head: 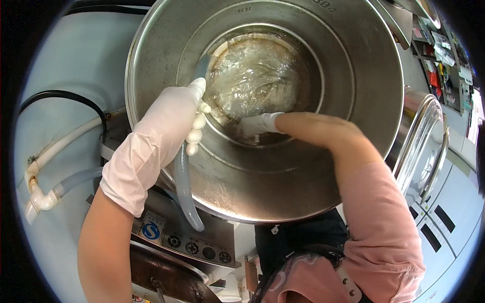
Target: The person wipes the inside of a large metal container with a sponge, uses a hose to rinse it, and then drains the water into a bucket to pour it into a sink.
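Observation:
A tall stainless steel barrel [273,189] stands open before me, with stirred, rippling water [257,79] at its bottom and brownish stains around it. In a white glove, my left hand [185,110] grips a translucent grey hose [183,178] over the barrel's left inner wall. The hose's upper end points down into the barrel, and its lower part hangs over the rim. My right hand [257,125], also gloved, reaches deep inside at the near edge of the water. Its fingers are blurred, and whether they hold anything is hidden.
White plastic piping [45,199] and a black cable [62,94] run along the left wall. Below left is a metal equipment panel [189,238] with stickers. Stacked steel lids [424,147] stand at right, near blue-grey cabinets [447,242] and loaded shelves [435,64].

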The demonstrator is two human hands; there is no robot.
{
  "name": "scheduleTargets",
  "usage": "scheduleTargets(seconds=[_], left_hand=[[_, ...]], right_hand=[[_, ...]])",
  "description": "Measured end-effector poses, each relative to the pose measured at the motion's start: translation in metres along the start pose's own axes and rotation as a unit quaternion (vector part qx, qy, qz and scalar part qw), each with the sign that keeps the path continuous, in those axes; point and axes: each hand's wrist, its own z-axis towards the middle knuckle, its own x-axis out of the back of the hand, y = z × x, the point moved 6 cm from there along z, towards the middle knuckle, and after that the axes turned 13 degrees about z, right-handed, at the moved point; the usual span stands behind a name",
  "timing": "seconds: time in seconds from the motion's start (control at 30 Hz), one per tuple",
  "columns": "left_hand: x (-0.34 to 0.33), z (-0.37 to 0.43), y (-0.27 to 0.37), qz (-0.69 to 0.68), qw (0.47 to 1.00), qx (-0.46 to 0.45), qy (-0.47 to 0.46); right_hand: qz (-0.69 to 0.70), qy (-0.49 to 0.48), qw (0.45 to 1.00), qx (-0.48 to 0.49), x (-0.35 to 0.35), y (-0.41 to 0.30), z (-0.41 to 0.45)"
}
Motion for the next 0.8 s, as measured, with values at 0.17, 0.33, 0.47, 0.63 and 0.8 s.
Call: scheduleTargets(seconds=[0.17,0.33,0.47,0.63,0.8], left_hand=[[0.01,-0.011,-0.016,0.004,1.0,0.022,-0.006],[-0.018,-0.029,-0.026,0.097,0.983,0.054,-0.146],[-0.041,-0.054,-0.019,0.272,0.933,-0.012,-0.237],[-0.067,-0.081,-0.02,0.416,0.844,0.005,-0.339],[-0.061,-0.091,-0.019,0.454,0.835,0.008,-0.311]], right_hand=[[0.118,-0.196,0.973,-0.036,0.0,0.011,-0.097],[-0.088,-0.123,0.988,0.029,0.032,0.003,-0.075],[0.306,0.078,0.943,-0.103,0.108,-0.025,-0.066],[0.297,-0.03,0.954,-0.014,0.067,-0.087,-0.083],[0.075,-0.169,0.974,-0.133,0.027,-0.025,-0.141]])
